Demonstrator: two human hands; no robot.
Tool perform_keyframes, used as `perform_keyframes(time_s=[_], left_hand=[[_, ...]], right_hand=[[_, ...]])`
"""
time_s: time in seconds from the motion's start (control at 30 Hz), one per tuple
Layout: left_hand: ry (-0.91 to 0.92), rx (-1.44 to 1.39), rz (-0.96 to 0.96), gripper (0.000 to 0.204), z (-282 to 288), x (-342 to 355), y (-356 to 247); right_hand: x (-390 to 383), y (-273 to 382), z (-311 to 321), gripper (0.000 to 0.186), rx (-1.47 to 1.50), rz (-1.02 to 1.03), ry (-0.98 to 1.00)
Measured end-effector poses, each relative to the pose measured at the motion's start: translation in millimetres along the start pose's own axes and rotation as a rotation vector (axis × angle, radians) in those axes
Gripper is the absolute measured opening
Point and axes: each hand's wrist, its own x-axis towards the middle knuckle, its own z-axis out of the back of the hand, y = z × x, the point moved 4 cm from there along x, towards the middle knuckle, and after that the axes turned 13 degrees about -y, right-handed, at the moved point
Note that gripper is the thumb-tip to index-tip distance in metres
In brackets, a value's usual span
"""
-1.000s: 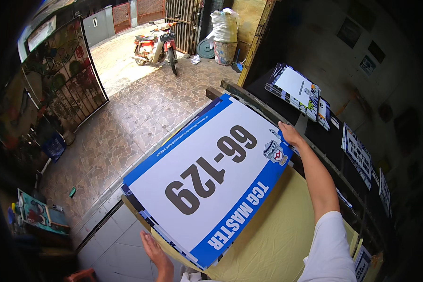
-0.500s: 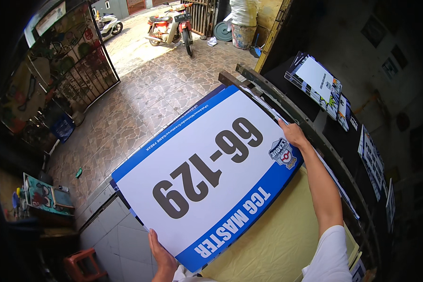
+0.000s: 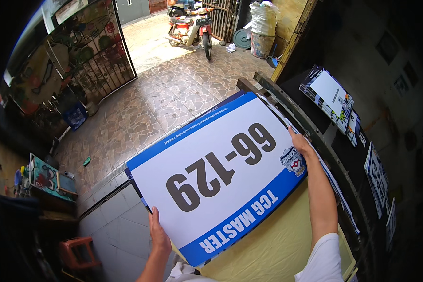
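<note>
A large white printed board (image 3: 221, 183) with blue bands and big dark characters lies tilted across a stack of similar boards on a pale yellow surface (image 3: 268, 235). My left hand (image 3: 157, 230) grips its near left edge, thumb upright along the edge and fingers mostly hidden beneath. My right hand (image 3: 300, 141) is closed on the far right edge, beside a small printed badge on the board.
A dark metal rail (image 3: 315, 150) runs along the right, beside stacks of smaller printed boards (image 3: 326, 91) on black surface. Beyond are tiled floor (image 3: 150, 103), an open metal gate (image 3: 113, 56) and parked scooter (image 3: 190, 33). A red stool (image 3: 77, 246) stands lower left.
My left hand has closed onto the board's edge and moved up with it. The board now sits slightly further right in view, and a second scooter shows outside.
</note>
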Motion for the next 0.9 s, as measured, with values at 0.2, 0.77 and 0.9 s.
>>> perform_keyframes(time_s=[0.2, 0.77, 0.9], left_hand=[[0.036, -0.043, 0.058, 0.073, 0.5, 3.7, -0.9], [0.521, 1.215, -0.944, 0.091, -391.5, 198.5, -125.3], [0.600, 1.464, -0.935, 0.099, -450.2, 239.9, -64.3]], right_hand=[[-9.0, -1.2, 1.4, 0.098, 0.127, 0.020, 0.031], [-220.1, -72.2, -52.2, 0.098, 1.153, -0.213, -0.710], [-207.5, -77.0, -68.4, 0.093, 1.243, -0.313, -0.803]])
